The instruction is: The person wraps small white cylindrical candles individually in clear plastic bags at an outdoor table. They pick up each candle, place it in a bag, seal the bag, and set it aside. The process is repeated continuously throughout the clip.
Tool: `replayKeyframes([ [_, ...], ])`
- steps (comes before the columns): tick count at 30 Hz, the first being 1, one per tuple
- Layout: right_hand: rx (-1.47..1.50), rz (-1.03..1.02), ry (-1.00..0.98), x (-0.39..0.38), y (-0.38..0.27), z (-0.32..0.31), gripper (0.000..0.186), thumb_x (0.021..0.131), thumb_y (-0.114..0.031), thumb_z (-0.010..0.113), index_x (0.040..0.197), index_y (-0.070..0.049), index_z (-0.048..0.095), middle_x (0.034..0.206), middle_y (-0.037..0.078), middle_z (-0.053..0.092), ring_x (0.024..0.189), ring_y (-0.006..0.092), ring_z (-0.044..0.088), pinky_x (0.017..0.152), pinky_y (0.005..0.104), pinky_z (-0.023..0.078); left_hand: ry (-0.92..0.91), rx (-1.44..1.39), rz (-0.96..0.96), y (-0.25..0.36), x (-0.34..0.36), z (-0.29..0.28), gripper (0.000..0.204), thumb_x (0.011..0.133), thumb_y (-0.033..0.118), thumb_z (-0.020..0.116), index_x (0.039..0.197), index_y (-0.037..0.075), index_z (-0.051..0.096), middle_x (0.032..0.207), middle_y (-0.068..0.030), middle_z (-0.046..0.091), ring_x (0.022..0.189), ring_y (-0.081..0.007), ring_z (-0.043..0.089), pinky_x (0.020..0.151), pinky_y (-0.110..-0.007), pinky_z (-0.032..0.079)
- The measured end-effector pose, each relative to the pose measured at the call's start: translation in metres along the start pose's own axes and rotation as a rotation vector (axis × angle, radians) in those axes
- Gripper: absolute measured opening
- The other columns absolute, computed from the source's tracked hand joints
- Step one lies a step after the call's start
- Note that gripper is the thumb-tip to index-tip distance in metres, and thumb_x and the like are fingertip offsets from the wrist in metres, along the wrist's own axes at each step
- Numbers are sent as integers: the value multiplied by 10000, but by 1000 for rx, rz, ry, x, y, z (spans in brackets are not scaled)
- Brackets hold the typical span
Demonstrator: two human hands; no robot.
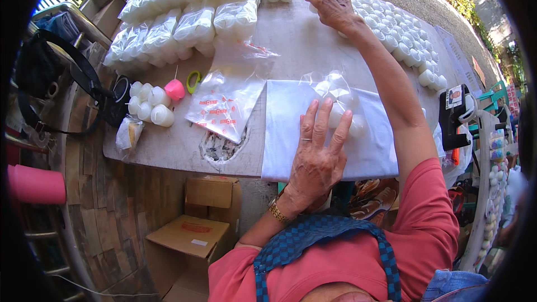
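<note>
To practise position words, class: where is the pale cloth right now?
In the head view, the pale cloth lies at the near edge of the table, right of centre, beside the clear plastic, with white cups on it.

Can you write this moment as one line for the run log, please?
left hand: spread over bagged white cups | right hand: out by the rows of cups | pale cloth: under the bagged white cups

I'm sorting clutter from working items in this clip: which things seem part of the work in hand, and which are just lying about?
Likely in use:
bagged white cylinders, at the left hand
loose white cylinders, near the right hand
white cloth
clear plastic bags
packed bundles

Probably just lying about:
pink container
cardboard boxes
black bag
</note>
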State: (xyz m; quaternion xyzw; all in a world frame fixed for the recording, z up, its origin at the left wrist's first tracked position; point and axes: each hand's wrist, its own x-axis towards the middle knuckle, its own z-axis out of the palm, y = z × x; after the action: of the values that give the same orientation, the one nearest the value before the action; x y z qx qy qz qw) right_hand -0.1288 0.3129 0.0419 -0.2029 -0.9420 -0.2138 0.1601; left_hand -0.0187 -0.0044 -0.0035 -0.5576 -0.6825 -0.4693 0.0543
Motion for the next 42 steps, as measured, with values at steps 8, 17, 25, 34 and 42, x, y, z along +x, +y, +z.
replayKeyframes([
  [8, 948, 102, 82, -208, -17, -164, 425, 744, 7, 757, 1143, -73, 635, 1029, 32, 638, 769, 70, 563, 653, 225, 484, 188, 102, -8, 4, -12, 11, 552, 788, 141, 709, 1308, 72, 537, 1129, -137, 503, 1079, -313, 538, 1123, -599, 308],
  [17, 941, 282, 235, -305, -93, -146, 422, 740, 54, 719, 1123, -62, 588, 1125, 114, 596, 932, 273, 654, 744, 377, 557, 310, 166, -15, 6, -20, 20, 166, 823, 87, 665, 959, 50, 576, 969, -136, 603, 925, -339, 616, 1037, -590, 405],
  [25, 814, 164, 360, -299, -84, -129, 326, 725, -74, 796, 1023, -127, 674, 1183, 130, 579, 1097, 325, 589, 890, 437, 528, 326, 90, 20, 10, -22, 16, 20, 898, 2, 602, 893, 8, 583, 1098, -193, 612, 930, -381, 625, 819, -438, 535],
  [34, 796, 15, 453, -266, -91, -110, 304, 736, -90, 764, 915, -67, 519, 1115, 124, 589, 1099, 359, 547, 884, 440, 506, 284, 113, 113, 9, -21, 13, 101, 827, -37, 625, 910, 20, 624, 1065, -128, 598, 1019, -317, 585, 1057, -489, 414],
  [42, 766, 15, 315, -265, -92, -129, 371, 660, -97, 761, 967, -91, 554, 1076, 101, 548, 1021, 326, 514, 888, 456, 454, 217, 189, 104, 5, -35, 0, 86, 855, 100, 659, 897, 45, 608, 1047, -109, 573, 1001, -317, 561, 1115, -664, 239],
])
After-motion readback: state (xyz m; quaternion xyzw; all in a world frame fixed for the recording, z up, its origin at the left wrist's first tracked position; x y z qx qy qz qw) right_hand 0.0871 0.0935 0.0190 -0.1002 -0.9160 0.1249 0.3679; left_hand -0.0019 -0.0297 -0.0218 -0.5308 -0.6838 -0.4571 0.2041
